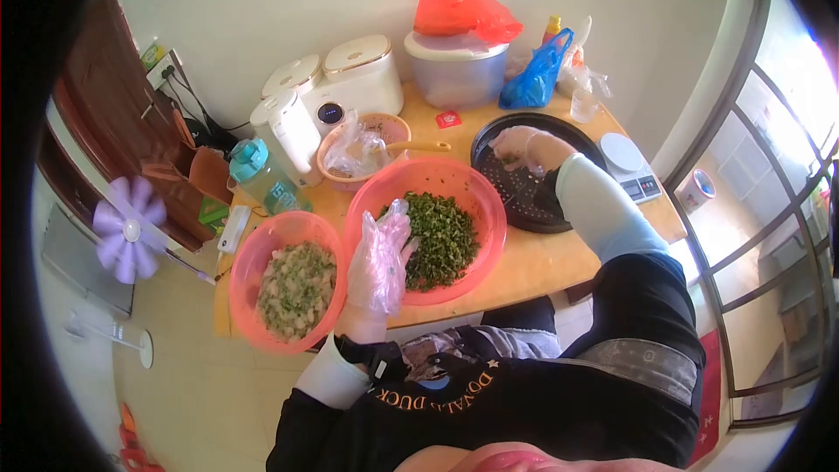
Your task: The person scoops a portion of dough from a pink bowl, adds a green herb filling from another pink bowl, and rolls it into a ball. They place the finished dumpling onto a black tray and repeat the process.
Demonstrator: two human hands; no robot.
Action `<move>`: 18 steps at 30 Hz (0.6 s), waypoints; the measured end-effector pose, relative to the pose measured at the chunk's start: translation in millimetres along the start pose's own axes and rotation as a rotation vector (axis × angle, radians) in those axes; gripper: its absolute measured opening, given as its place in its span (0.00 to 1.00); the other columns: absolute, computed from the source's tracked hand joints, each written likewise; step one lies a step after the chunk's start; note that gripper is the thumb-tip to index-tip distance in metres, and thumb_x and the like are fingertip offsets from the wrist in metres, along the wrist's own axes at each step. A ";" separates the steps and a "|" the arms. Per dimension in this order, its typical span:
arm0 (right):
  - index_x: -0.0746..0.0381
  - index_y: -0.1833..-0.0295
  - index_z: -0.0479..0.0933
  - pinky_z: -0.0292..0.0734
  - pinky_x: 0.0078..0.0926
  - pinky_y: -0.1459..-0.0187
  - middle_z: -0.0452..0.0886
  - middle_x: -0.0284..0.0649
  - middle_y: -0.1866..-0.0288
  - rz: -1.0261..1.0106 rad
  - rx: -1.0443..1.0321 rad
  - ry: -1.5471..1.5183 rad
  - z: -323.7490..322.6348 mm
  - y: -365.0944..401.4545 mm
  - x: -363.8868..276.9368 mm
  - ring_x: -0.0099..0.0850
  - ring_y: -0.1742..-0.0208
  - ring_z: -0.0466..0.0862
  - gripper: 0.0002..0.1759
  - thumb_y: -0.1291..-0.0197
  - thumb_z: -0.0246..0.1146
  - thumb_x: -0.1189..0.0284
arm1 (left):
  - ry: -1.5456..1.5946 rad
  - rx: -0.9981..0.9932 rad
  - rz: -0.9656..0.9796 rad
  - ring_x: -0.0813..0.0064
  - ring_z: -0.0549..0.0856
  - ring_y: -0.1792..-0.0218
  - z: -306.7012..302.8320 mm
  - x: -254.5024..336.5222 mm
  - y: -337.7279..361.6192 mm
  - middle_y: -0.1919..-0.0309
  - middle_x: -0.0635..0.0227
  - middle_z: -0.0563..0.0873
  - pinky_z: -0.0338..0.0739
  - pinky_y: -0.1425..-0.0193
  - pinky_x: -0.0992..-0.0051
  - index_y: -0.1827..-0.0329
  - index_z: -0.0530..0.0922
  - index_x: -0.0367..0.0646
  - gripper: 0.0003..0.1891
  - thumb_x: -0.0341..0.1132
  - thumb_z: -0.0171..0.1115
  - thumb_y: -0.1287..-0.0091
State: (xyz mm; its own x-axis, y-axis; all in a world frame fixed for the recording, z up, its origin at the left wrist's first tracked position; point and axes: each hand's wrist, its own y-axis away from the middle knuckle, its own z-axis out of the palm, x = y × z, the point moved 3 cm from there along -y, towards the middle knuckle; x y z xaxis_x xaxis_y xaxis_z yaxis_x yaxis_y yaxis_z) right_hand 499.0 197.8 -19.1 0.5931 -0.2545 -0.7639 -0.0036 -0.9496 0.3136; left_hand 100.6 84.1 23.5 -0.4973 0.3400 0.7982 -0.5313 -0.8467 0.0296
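Observation:
My left hand (380, 258), in a clear plastic glove, is over the left side of a large pink bowl (492, 210). Its fingers are stretched out and it holds nothing visible. Chopped greens (441, 240) lie in that bowl beside it. My right hand (523, 145), also gloved, reaches over the back left of a round black perforated tray (533, 201). Its fingers are pressed together, with a little green at the tips; what they hold is too small to name. To the left, a smaller pink bowl (245, 297) holds a pale and green mixture (297, 290).
Behind stand a small bowl (400, 127) with crumpled plastic, a bottle (265, 177), a white appliance (367, 79), a lidded tub (454, 74) and a blue bag (537, 74). A scale (622, 156) sits right of the tray. A purple fan (131, 229) is at the left.

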 end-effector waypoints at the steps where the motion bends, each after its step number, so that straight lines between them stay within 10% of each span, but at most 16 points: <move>1: 0.64 0.48 0.84 0.87 0.34 0.49 0.83 0.42 0.42 -0.228 -0.047 0.421 2.2 -24.2 15.9 0.34 0.49 0.87 0.14 0.41 0.63 0.80 | 0.014 0.014 0.012 0.57 0.65 0.23 -1.9 -1.3 -0.4 0.22 0.58 0.66 0.56 0.19 0.56 0.19 0.60 0.35 0.40 0.62 0.44 0.19; 3: 0.61 0.53 0.86 0.86 0.40 0.53 0.88 0.43 0.49 -0.462 -0.094 0.847 10.7 -34.4 3.2 0.41 0.54 0.90 0.12 0.42 0.65 0.75 | -0.011 0.029 0.015 0.57 0.65 0.23 -2.3 -3.0 -1.0 0.22 0.57 0.67 0.57 0.19 0.56 0.20 0.60 0.35 0.39 0.61 0.43 0.19; 5: 0.64 0.50 0.86 0.85 0.40 0.46 0.88 0.52 0.49 0.022 -0.079 1.035 27.2 -41.3 -14.3 0.43 0.49 0.89 0.16 0.43 0.64 0.70 | -0.030 0.049 0.022 0.57 0.66 0.23 -1.6 -3.1 -1.5 0.22 0.57 0.67 0.57 0.19 0.56 0.20 0.61 0.35 0.38 0.60 0.42 0.18; 18: 0.61 0.37 0.81 0.79 0.45 0.37 0.80 0.53 0.34 -0.051 0.056 0.903 34.7 0.4 -35.6 0.51 0.35 0.81 0.28 0.44 0.71 0.65 | -0.035 -0.025 0.035 0.60 0.69 0.25 -6.8 -6.5 1.3 0.26 0.56 0.73 0.60 0.19 0.56 0.31 0.73 0.38 0.29 0.55 0.41 0.16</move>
State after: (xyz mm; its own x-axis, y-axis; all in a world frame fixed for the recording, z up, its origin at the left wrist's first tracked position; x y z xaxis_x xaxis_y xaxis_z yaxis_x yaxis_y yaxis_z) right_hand 450.0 200.1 -11.3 0.9994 0.0066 -0.0351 0.0150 -0.9693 0.2455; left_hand 98.5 83.5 14.3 -0.4917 0.2956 0.8190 -0.5314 -0.8470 -0.0133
